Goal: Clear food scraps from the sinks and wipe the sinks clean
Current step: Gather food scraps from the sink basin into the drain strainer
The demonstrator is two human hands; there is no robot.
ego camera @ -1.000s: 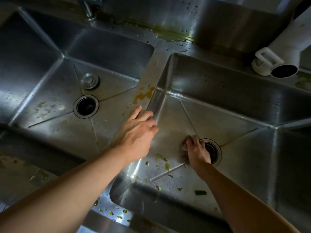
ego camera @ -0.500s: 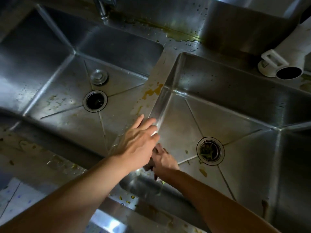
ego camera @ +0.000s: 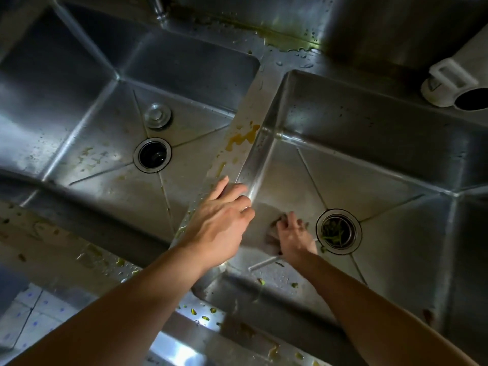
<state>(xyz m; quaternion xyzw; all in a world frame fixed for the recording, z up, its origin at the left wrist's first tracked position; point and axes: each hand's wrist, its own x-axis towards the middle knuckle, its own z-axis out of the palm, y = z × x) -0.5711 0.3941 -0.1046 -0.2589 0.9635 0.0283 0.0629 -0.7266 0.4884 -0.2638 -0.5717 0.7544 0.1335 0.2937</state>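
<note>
Left hand (ego camera: 221, 220) rests on the divider (ego camera: 245, 133) between the two basins, fingers straight and relaxed, holding nothing; fingertips at the divider's right edge. Right hand (ego camera: 293, 233) is down on the floor of the right sink (ego camera: 369, 133), fingers pressing a dark cloth (ego camera: 272, 240) flat against the steel just left of the drain (ego camera: 338, 231); whether the fingers curl round the cloth cannot be told. Green scraps (ego camera: 334, 235) sit in that drain; smaller bits (ego camera: 261, 281) lie on the sink floor near the front wall. Left sink (ego camera: 79, 128): open drain (ego camera: 152, 154), with the stopper (ego camera: 158, 115) lying just behind it. Yellow smear (ego camera: 243, 137) on the divider; scraps (ego camera: 203, 313) on the front rim.
</note>
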